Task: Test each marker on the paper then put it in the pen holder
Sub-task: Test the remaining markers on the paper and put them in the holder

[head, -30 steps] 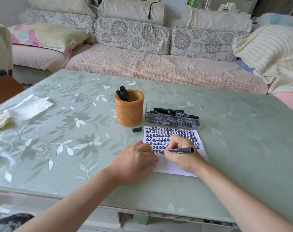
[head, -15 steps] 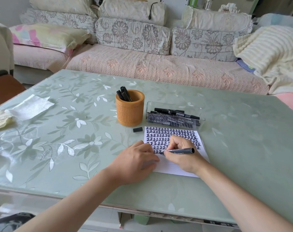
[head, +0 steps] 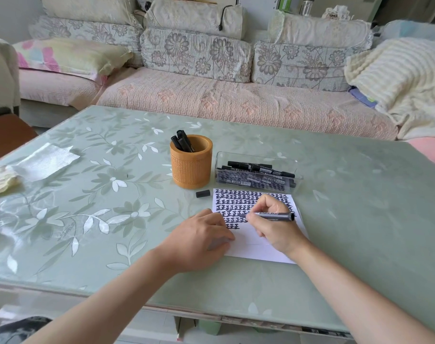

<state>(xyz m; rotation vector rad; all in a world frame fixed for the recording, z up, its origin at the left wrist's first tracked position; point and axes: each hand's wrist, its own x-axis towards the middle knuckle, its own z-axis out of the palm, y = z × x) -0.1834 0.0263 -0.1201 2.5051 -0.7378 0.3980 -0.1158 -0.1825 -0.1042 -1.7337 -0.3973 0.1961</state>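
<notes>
Green table (head: 360, 219): right hand (head: 273, 224) grips marker (head: 273, 215) over paper (head: 251, 247).

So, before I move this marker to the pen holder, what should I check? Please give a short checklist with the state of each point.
1. Grip: the right hand pinches the marker: ok.
2. Test stroke finished: the tip is at the paper: cannot tell.
3. Paper steady: the left hand rests on its left edge: ok.
4. Marker capped: a loose cap lies beside the paper: not ok.
5. Room in the pen holder: a few markers lean at its left, the rest is free: ok.
</notes>
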